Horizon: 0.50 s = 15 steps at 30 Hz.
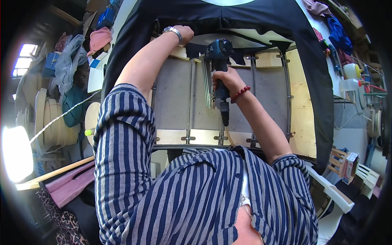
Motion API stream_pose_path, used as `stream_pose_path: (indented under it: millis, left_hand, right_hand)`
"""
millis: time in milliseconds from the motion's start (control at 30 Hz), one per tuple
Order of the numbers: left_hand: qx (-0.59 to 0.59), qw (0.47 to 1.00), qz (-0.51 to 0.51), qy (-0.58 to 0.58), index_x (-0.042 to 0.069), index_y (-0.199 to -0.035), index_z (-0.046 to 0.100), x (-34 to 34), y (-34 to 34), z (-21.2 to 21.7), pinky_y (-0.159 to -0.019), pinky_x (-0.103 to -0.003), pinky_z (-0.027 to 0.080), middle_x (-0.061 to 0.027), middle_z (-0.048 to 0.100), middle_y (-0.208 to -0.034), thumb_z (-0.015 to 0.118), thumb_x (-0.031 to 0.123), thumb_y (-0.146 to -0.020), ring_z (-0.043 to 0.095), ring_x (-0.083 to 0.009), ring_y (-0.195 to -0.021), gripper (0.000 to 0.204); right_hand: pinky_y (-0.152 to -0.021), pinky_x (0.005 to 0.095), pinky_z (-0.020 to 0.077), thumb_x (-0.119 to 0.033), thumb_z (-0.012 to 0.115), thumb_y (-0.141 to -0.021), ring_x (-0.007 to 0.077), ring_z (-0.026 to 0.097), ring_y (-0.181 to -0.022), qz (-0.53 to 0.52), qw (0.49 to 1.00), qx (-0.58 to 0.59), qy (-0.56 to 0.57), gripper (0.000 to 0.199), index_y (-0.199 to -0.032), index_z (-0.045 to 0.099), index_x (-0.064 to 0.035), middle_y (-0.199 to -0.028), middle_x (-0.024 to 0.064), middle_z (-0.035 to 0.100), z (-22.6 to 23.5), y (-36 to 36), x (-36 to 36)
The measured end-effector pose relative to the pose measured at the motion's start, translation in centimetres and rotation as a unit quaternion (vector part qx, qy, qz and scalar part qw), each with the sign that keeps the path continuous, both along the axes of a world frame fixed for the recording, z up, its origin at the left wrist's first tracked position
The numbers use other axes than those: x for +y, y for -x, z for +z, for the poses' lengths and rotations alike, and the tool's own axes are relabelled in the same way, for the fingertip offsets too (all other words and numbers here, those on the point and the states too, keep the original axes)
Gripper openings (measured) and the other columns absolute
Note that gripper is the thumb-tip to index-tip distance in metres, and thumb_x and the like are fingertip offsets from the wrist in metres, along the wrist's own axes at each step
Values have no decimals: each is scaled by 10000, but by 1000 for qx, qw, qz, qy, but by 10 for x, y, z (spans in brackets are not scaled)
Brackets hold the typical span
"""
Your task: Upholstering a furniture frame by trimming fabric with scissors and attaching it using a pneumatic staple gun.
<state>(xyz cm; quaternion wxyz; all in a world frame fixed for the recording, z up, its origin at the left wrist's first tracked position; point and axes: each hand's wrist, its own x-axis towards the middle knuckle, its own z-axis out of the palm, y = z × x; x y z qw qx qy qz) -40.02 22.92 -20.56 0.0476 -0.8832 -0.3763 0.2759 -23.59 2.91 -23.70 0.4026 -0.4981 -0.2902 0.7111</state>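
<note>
My right hand is wrapped round the grip of a pneumatic staple gun, its long metal magazine lying along the left side of the grip. From the grip's lower end a thin pale air hose runs toward my body. At the far left of the frame, my left hand is closed at the edge of the black fabric, the fingertips mostly hidden. This fabric drapes over a furniture frame, whose underside has grey panels, metal rods and pale wooden boards. A gap separates the staple gun from my left hand.
A bright lamp glows at the left, with a twisted white cord stretching from it toward the frame. Clear plastic bags and a pink cloth sit at the upper left. White bottles stand on the right.
</note>
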Motion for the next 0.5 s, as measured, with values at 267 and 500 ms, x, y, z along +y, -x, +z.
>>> stream_pose_path:
  millis: [267, 500]
  left_hand:
    - [-80, 996, 25, -20, 46, -795, 689, -28, 15, 38, -729, -418, 518, -176, 662, -837, 641, -19, -637, 641, -347, -830, 178]
    - [-171, 974, -55, -137, 78, -751, 720, -52, 46, 16, -753, -361, 508, -104, 656, -853, 617, 88, -729, 621, -266, -856, 105]
  right_hand:
    - [-511, 302, 490, -29, 577, -701, 195, 558, -496, -8, 1000, 10, 5, 79, -737, 509, -8, -602, 88, 536, -3, 1, 0]
    - [-474, 325, 470, -27, 560, -674, 207, 563, -457, 5, 999, 30, -12, 43, -672, 520, -9, -539, 84, 529, -9, -2, 1]
